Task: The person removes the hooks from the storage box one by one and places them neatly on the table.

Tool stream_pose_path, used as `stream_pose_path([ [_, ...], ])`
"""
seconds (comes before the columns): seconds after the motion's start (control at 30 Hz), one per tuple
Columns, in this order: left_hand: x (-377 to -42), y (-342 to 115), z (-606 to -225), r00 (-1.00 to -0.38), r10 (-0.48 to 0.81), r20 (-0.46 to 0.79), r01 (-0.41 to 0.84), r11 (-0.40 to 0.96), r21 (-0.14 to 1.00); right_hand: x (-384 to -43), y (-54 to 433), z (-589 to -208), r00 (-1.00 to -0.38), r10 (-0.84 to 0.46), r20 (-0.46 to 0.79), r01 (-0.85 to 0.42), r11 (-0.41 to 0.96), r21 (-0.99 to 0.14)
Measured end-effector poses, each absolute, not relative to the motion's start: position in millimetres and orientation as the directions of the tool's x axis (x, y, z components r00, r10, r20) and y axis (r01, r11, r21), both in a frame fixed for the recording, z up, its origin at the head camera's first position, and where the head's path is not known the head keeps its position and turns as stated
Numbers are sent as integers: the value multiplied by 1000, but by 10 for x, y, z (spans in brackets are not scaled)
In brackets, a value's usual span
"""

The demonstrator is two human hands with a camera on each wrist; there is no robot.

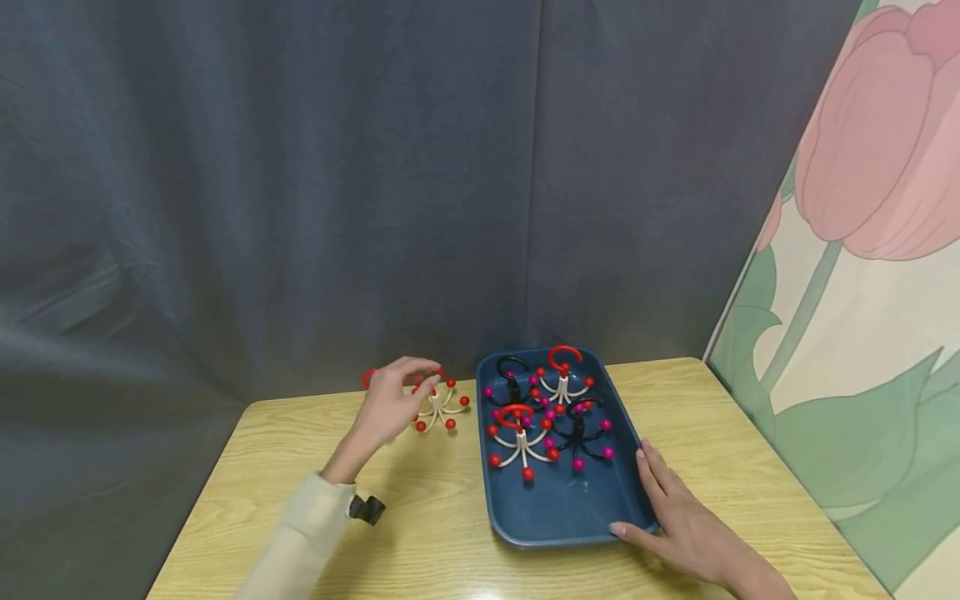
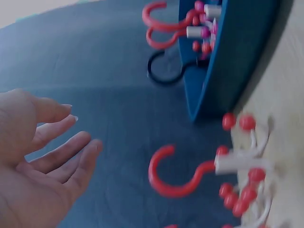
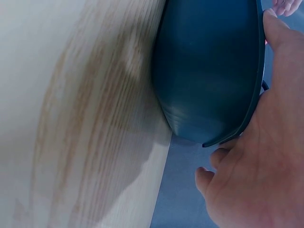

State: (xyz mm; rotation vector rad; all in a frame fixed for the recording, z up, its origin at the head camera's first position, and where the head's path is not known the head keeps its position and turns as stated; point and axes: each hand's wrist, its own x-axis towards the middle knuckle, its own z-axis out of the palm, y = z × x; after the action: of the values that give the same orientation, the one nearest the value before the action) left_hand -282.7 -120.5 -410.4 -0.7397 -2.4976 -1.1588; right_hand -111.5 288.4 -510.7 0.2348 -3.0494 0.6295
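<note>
My left hand [image 1: 386, 404] is raised over the table's back left, fingers loosely bent and nothing held. Nearest to it is a white multi-arm hanger hook [image 1: 437, 407] with red ball tips; its red hook [image 2: 173, 190] shows in the left wrist view. Part of another red hook [image 1: 368, 378] peeks out behind that hand. My right hand [image 1: 690, 525] rests against the near right corner of a blue tray [image 1: 555, 533], thumb at the near rim, fingers along the right side. Inside the tray are white hanger hooks [image 1: 522, 446] with red tips and black ones [image 1: 578, 429] with pink tips.
The tray stands on a light wooden table [image 1: 420, 533]. A dark curtain [image 1: 375, 208] hangs along the table's back edge, and a wall panel with painted tulips [image 1: 847, 292] borders the right. Table surface lies on both sides of the tray.
</note>
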Motion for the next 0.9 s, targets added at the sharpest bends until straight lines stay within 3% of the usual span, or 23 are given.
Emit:
stream_pose_path([
  [0.23, -2739, -867, -4251, -849, 428, 309, 497, 455, 739, -1120, 2894, -5100, -989, -142, 33, -144, 903, -405],
  [0.43, -2758, -644, -4345, -830, 518, 208, 458, 418, 785, -1132, 2903, -5091, -989, -144, 33, -145, 899, -413],
  [0.9, -2827, -428, -4482, -830, 545, 116, 439, 512, 738, -1126, 2895, -5094, -989, -146, 28, -145, 903, -405],
])
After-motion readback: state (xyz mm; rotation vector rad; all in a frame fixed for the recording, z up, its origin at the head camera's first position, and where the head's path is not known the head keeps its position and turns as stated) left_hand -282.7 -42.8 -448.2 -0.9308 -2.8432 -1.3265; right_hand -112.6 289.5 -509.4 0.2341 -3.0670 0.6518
